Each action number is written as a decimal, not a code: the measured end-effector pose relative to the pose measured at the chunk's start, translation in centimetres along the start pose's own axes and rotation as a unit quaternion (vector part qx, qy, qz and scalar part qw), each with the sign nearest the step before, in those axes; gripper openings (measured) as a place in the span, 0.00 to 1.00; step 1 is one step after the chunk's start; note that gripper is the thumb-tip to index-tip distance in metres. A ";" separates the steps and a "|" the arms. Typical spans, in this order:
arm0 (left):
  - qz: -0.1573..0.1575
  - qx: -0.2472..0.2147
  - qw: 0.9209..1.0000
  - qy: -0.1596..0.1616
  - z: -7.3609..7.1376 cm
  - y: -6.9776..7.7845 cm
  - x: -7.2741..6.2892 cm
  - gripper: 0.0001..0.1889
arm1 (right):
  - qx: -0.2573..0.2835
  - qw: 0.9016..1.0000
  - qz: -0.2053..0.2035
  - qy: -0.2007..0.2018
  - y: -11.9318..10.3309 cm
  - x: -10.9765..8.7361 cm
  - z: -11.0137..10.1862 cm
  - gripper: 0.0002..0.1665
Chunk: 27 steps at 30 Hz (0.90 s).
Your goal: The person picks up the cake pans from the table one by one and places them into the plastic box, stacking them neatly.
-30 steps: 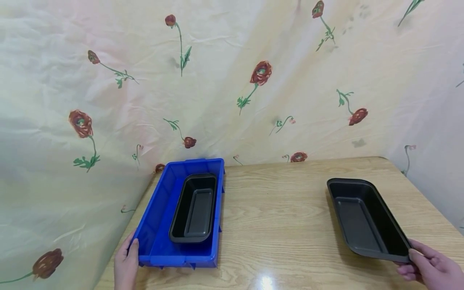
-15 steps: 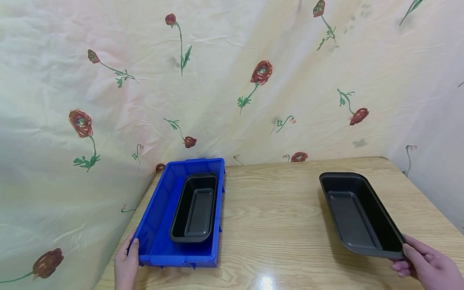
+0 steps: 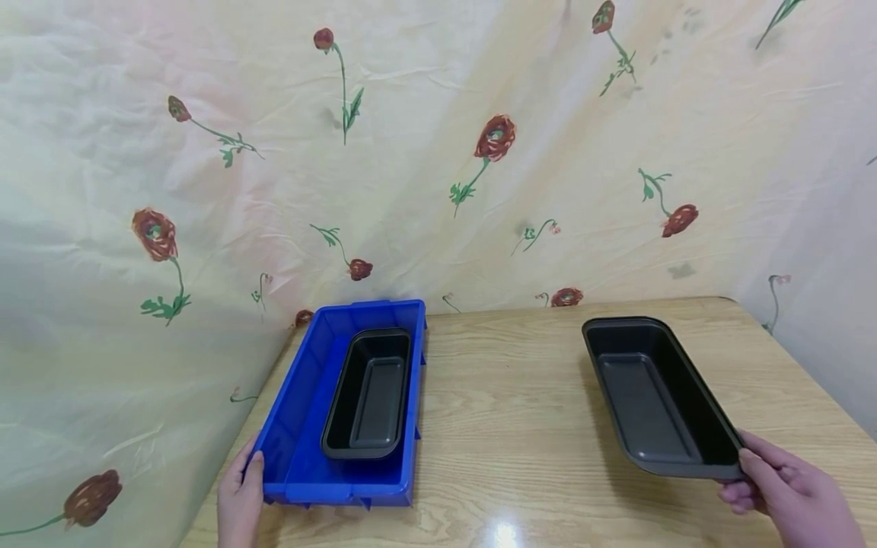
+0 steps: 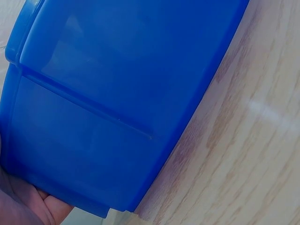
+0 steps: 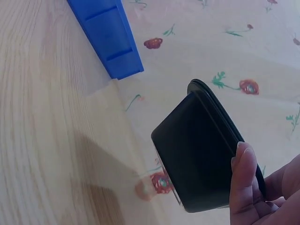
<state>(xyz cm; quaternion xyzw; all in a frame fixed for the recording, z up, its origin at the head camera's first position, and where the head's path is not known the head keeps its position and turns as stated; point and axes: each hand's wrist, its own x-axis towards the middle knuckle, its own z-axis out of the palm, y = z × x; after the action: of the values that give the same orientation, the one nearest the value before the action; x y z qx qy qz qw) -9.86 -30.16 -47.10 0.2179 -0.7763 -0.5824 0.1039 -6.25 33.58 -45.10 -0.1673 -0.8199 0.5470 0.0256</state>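
Observation:
At the left of the head view, a blue plastic bin (image 3: 294, 449) stands on the table with one black loaf pan (image 3: 379, 403) lying inside it, toward its right wall. My left hand (image 3: 240, 495) grips the bin's near left corner; the left wrist view shows fingers under the rim of the blue wall (image 4: 108, 103). On the right, a second black loaf pan (image 3: 651, 403) is held up off the tabletop, tilted. My right hand (image 3: 788, 487) pinches its near right corner, thumb on the rim. The right wrist view shows that pan's outer side (image 5: 199, 154) and the curled fingers (image 5: 244, 178).
A light wood-grain table (image 3: 500, 411) lies under everything, with bare surface between the bin and the raised pan. Behind and at both sides hangs a cream cloth (image 3: 411, 152) with red flowers, meeting the table's back edge.
My right hand has carried the raised loaf pan to the left and slightly up. The left hand, the bin and the pan in it have stayed in place.

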 end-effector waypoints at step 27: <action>0.035 0.004 0.999 0.024 0.1 -0.2 -0.3 0.26 | 0.211 0.972 -0.079 -0.062 -1.4 -0.5 2.1 0.28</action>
<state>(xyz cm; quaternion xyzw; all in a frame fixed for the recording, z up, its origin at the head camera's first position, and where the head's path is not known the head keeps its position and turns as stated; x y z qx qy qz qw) -9.63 -29.97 -47.33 0.2050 -0.7831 -0.5698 0.1416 -6.62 31.10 -44.65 -0.0585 -0.6969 0.7128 0.0529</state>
